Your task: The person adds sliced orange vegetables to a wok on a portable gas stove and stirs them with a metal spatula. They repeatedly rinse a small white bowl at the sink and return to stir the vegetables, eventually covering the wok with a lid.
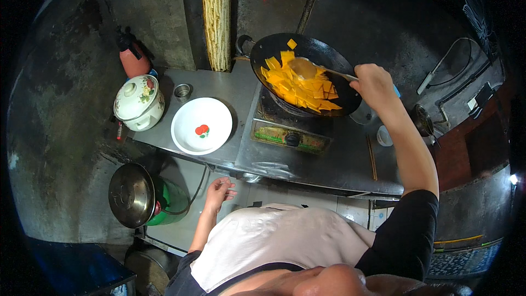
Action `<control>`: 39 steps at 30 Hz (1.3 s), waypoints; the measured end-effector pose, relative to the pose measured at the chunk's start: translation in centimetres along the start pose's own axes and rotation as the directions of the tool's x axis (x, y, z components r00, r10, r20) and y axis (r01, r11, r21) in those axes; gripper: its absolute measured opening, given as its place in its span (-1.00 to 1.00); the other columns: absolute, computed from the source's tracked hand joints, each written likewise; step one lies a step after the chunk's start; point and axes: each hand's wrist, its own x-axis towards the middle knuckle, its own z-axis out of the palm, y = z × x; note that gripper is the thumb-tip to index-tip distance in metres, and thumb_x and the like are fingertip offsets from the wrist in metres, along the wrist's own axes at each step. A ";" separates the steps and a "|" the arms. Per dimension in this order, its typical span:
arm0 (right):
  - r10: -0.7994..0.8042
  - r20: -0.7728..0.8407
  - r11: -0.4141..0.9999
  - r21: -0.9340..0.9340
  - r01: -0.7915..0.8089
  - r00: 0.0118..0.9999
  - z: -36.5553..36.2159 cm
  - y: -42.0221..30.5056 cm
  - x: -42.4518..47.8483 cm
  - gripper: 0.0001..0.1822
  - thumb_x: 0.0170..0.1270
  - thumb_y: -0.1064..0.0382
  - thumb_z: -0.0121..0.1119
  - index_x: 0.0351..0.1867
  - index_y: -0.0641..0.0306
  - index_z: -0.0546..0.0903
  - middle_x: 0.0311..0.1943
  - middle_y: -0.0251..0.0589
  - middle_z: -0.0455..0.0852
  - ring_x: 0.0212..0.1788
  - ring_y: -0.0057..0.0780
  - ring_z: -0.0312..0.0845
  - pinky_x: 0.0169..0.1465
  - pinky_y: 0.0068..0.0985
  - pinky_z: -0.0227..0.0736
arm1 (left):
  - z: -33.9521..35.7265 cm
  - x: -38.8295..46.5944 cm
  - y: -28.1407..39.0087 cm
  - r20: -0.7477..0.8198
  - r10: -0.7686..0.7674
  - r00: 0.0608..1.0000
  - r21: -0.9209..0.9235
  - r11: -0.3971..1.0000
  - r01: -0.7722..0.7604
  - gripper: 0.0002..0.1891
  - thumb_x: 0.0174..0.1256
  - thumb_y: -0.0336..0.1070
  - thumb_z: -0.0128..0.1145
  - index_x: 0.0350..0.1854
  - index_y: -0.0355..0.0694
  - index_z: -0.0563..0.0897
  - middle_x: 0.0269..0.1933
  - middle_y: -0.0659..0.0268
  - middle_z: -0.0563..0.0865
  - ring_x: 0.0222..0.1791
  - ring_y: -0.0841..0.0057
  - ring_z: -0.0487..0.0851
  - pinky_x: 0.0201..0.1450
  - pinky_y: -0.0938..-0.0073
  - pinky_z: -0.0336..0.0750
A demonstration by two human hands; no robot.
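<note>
My right hand [373,86] grips the handle of a metal ladle [303,68]. The ladle's bowl holds a brownish liquid and sits over flat orange pieces, perhaps pumpkin, [287,88] in a black wok [328,55]. The wok rests on a gas stove [291,135] with a knob at its front. My left hand [221,192] is empty, fingers apart, in front of the counter's edge. Nearest to it on the counter stands a white basin [185,131] with a red and green print inside.
A lidded enamel pot [139,102], a small metal cup [182,91] and a red spray bottle [134,61] stand at the left. Chopsticks [371,157] and a small white bowl [384,135] lie right of the stove. Below left is a green gas cylinder [174,201] beside a round metal lid [131,195].
</note>
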 end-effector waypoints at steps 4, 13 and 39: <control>0.224 -0.054 0.961 -0.155 -0.230 0.973 -2.3 3.3 2.9 -0.79 -0.01 0.19 0.36 -0.41 0.27 0.66 -0.39 -0.05 0.69 -0.22 -0.16 0.63 -0.18 -0.32 0.51 | -0.1 -1.0 0.4 -0.029 0.014 0.999 -0.023 1.000 -0.014 -0.65 0.35 -0.24 0.05 0.10 -0.29 0.41 -0.15 0.19 0.65 -0.37 0.47 0.68 -0.40 0.59 0.53; 0.389 0.383 0.921 -0.131 -0.368 0.838 -2.4 8.2 6.5 -0.72 0.10 0.10 0.29 -0.41 0.32 0.67 -0.57 -0.19 0.69 -0.51 -0.41 0.65 -0.32 -0.44 0.52 | 0.3 -3.5 0.7 -0.095 0.024 0.995 -0.088 0.996 -0.032 -0.65 0.36 -0.25 0.04 0.10 -0.30 0.41 -0.14 0.19 0.66 -0.36 0.49 0.69 -0.39 0.60 0.53; -0.032 0.042 0.997 0.065 0.030 0.999 -4.8 4.6 -5.0 -0.70 -0.09 0.38 0.35 -0.27 0.22 0.55 -0.34 -0.14 0.62 -0.13 -0.18 0.53 -0.09 -0.29 0.41 | 3.2 -4.1 2.0 -0.024 0.011 1.000 0.039 0.999 -0.010 -0.63 0.35 -0.25 0.02 0.12 -0.32 0.41 -0.09 0.15 0.64 -0.28 0.46 0.67 -0.28 0.56 0.52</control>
